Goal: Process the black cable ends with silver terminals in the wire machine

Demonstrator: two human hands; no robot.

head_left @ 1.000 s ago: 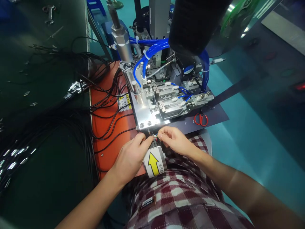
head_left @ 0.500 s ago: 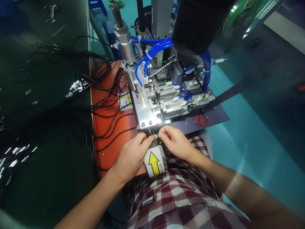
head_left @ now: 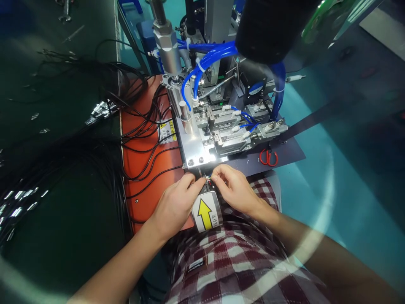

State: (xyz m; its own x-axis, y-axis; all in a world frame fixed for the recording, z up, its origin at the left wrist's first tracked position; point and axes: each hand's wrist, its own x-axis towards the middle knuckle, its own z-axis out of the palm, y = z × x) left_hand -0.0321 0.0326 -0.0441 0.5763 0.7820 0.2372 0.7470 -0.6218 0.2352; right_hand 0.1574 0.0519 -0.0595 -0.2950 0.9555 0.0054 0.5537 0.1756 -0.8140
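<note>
At the front edge of the machine [head_left: 193, 147], both hands meet over a small connector with thin coloured wires [head_left: 208, 179]. My left hand [head_left: 179, 200] has its thumb and fingers closed at the connector's left side. From the right, my right hand [head_left: 234, 185] pinches the fine wires between thumb and fingertips. Red, blue and white strands show between the hands, though the connector's exact shape is too small to make out. Just below lies a white label with a yellow arrow [head_left: 205, 213].
Several black cables [head_left: 148, 169] cross the orange plate [head_left: 152, 202] to a large bundle on the dark table [head_left: 63, 236] at left. Red-handled scissors [head_left: 268, 157] lie on the grey plate at right. Blue air tubes [head_left: 215, 52] arch over the machine, and a wrench [head_left: 66, 12] sits at upper left.
The camera view has shifted slightly. Both hands stay at the same place with nearly the same grip on the connector and its wires.
</note>
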